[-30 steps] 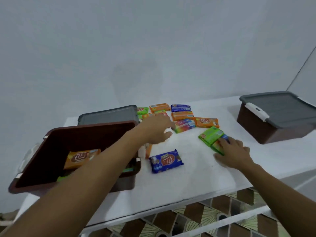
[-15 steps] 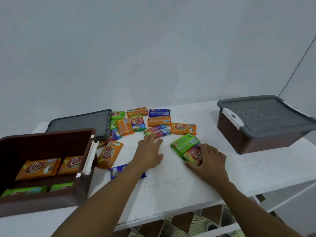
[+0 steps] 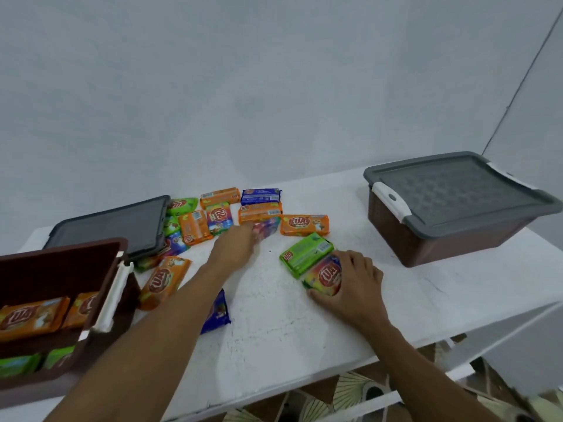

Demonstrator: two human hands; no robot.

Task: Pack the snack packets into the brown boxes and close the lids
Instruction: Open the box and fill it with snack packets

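We see a white table [image 3: 289, 336] running across the lower half of the frame. At the lower left stands an open box [image 3: 64, 254] with orange packets [image 3: 30, 318] and green ones [image 3: 18, 365] inside, and its grey lid [image 3: 115, 223] lies flat just behind it. At the right sits a closed box [image 3: 441, 248], well apart from the rest. More packets [image 3: 219, 194] lie scattered at the centre, between the loose lid and the closed box. The left hand [image 3: 234, 248] reaches up the middle of the frame with fingers fairly straight and its tips at a purple packet [image 3: 269, 226]; we cannot tell through the blur whether it has hold of it. Under that forearm lies a blue packet [image 3: 217, 312], and left of it an orange packet [image 3: 164, 281] beside the open box. The right hand [image 3: 353, 284], right of centre, curls its fingers and thumb round a red packet [image 3: 324, 275] that rests on the table, touching a green packet [image 3: 304, 254] just above it in the frame.
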